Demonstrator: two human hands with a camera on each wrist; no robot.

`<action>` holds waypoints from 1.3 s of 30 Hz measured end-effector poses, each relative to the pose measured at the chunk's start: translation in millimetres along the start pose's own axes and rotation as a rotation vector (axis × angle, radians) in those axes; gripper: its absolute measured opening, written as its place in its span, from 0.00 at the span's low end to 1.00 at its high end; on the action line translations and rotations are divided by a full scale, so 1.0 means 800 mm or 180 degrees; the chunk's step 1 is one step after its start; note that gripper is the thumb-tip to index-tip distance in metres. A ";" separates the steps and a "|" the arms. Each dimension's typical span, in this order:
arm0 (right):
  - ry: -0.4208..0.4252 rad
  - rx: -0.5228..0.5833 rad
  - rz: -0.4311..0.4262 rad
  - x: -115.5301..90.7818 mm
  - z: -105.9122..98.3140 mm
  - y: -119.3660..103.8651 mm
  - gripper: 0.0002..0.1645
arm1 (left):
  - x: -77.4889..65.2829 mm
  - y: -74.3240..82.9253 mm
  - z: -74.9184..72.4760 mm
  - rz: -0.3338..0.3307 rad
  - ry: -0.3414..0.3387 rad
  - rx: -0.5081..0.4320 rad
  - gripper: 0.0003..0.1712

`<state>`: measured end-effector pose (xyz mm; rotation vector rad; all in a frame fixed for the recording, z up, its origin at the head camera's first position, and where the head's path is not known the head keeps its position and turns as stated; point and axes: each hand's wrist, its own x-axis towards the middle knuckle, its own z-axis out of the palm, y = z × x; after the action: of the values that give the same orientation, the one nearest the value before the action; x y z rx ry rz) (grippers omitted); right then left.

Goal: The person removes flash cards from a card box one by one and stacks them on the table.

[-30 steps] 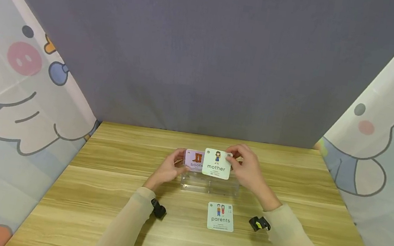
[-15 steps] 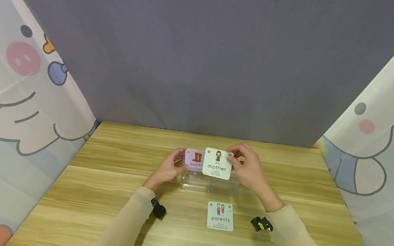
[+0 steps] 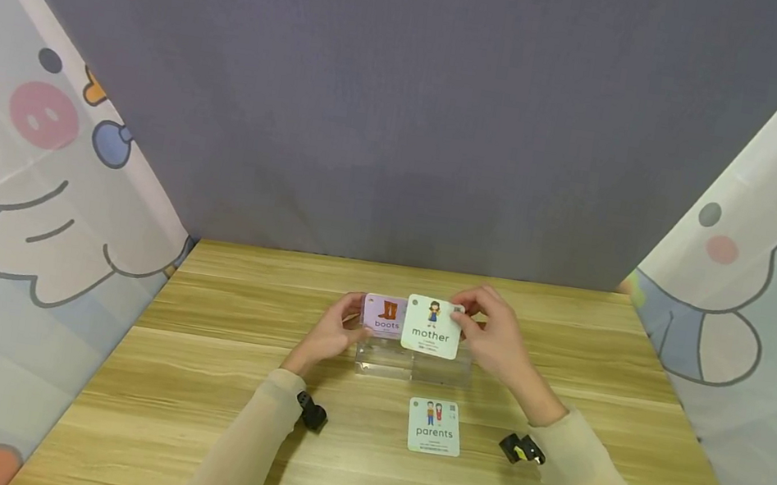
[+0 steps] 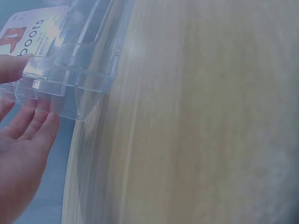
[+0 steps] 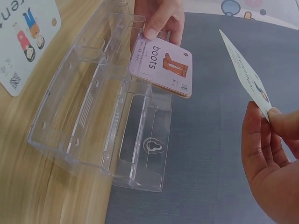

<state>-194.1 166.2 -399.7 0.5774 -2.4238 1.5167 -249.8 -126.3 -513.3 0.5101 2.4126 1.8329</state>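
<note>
In the head view, my right hand (image 3: 493,344) pinches the corner of a white "mother" flashcard (image 3: 430,341). That card is held in the air; from the right wrist, the flashcard (image 5: 247,77) appears nearly edge-on, apart from the holder. My left hand (image 3: 331,335) grips the left end of a clear plastic tiered card holder (image 3: 383,364), thumb in front and fingers behind. Under that thumb, a stack of purple cards topped by a "boots" card (image 5: 168,70) stands in the holder's back tier. The left wrist view shows the left-hand fingers (image 4: 35,128) behind the clear plastic.
A white "parents" card (image 3: 433,439) lies flat on the wooden table (image 3: 200,415) in front of the holder. Black wrist cameras (image 3: 312,412) sit on both wrists. A grey curtain (image 3: 407,112) hangs behind, with cartoon-printed curtains (image 3: 30,192) at the sides.
My right hand has shifted slightly right and nearer with the "mother" card, showing more of the "boots" card. The left hand and the holder stay about where they were.
</note>
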 end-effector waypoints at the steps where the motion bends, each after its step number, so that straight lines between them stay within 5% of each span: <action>1: 0.0004 0.0005 0.0000 -0.001 -0.001 0.000 0.09 | 0.000 0.000 0.000 0.0003 0.0001 -0.0010 0.37; 12: 0.0022 -0.0069 0.0035 -0.010 -0.007 0.007 0.09 | 0.002 0.005 0.001 -0.0113 -0.0084 -0.0014 0.39; 39: -0.0061 -0.0019 0.0197 -0.031 -0.020 0.016 0.11 | 0.000 0.002 0.001 -0.0002 -0.0020 -0.0003 0.36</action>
<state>-177.5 190.6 -412.4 0.5228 -2.4816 1.5339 -249.7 -125.5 -511.9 0.5142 2.4075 1.8294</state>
